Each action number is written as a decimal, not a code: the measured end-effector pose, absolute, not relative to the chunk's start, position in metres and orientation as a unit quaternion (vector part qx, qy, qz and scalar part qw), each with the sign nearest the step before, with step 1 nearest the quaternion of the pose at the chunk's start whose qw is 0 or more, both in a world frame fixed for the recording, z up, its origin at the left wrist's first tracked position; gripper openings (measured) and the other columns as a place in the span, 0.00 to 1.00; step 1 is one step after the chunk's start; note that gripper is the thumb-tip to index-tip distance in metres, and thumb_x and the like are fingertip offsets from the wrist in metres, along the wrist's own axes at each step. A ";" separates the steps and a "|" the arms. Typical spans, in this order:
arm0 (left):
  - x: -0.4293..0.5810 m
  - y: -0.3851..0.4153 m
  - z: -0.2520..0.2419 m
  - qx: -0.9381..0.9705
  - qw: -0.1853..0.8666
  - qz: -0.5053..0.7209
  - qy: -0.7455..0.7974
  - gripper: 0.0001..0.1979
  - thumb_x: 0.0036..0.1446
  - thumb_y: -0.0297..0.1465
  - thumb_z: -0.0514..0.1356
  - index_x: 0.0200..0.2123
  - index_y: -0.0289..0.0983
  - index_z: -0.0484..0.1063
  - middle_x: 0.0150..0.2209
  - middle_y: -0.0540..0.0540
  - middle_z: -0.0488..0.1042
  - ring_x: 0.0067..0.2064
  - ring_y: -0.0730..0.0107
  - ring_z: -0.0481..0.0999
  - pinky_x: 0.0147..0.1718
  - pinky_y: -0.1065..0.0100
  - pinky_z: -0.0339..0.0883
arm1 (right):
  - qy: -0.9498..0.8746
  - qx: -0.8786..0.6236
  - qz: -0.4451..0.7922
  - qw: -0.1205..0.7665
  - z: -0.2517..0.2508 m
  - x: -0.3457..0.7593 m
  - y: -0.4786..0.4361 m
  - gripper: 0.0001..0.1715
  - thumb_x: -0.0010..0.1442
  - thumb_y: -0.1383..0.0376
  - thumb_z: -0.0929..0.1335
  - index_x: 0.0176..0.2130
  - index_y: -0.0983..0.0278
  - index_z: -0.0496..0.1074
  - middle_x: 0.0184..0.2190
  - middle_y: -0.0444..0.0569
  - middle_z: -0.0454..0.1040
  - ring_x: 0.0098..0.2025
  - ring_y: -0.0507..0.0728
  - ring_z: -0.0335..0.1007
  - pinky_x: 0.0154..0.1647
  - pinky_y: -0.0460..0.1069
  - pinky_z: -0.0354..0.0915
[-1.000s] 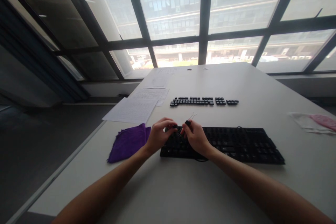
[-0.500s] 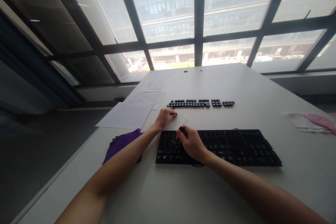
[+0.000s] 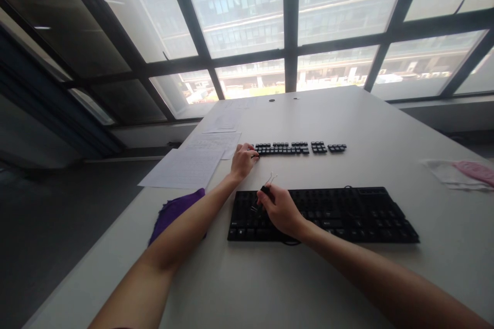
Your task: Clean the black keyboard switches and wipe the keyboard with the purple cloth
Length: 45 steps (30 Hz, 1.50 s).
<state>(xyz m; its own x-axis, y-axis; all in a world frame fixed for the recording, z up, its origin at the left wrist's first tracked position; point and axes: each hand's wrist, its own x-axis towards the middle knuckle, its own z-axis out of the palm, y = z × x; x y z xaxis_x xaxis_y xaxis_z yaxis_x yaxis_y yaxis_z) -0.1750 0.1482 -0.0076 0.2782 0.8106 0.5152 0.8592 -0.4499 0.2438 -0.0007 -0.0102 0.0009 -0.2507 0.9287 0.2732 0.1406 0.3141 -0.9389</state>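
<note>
At the left end of the rows of loose keycaps [image 3: 283, 151], my left hand [image 3: 242, 162] has its fingers pinched on a small black keycap [image 3: 255, 156], mostly covered by the fingertips. My right hand [image 3: 281, 208] grips a keycap puller [image 3: 265, 189] with a black handle and thin wire loops that point up and away. That hand rests over the left part of a black keyboard [image 3: 347, 216], which lies flat on the white table. Part of the keyboard is hidden under the right hand and forearm.
Left of the keyboard lies a purple cloth [image 3: 175, 211], partly under my left forearm. Paper sheets [image 3: 181, 167] run along the table's left edge. A pink and white cloth [image 3: 469, 175] is at the right. Windows stand beyond the white table [image 3: 328, 118].
My left hand has moved forward with the keycap, from the gap in front of the keycap rows to their left end. The right hand stays over the keyboard with the puller.
</note>
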 end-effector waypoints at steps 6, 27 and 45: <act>-0.178 0.150 -0.010 -0.794 0.039 -0.295 -0.531 0.06 0.55 0.25 0.65 0.35 0.38 0.81 0.44 0.42 0.73 0.50 0.55 0.65 0.54 0.55 0.62 | -0.669 -0.403 0.427 0.456 0.000 -0.001 -0.010 0.13 0.66 0.60 0.65 0.30 0.63 0.69 0.25 0.45 0.74 0.26 0.54 0.68 0.29 0.47 0.60; -0.169 -0.013 0.022 -0.801 -0.178 -0.316 -0.476 0.09 0.61 0.23 0.57 0.38 0.38 0.77 0.37 0.47 0.76 0.41 0.66 0.74 0.43 0.65 0.66 | -0.688 -0.375 0.424 0.454 0.006 0.008 -0.008 0.10 0.64 0.64 0.65 0.31 0.65 0.70 0.25 0.44 0.71 0.29 0.54 0.65 0.31 0.48 0.59; -0.174 -0.034 0.007 -0.803 -0.191 -0.339 -0.452 0.08 0.59 0.21 0.56 0.33 0.37 0.74 0.34 0.47 0.74 0.39 0.65 0.71 0.41 0.65 0.63 | -0.784 -0.364 0.342 0.368 0.009 0.007 -0.013 0.14 0.65 0.65 0.65 0.27 0.64 0.66 0.25 0.45 0.71 0.29 0.54 0.64 0.31 0.48 0.58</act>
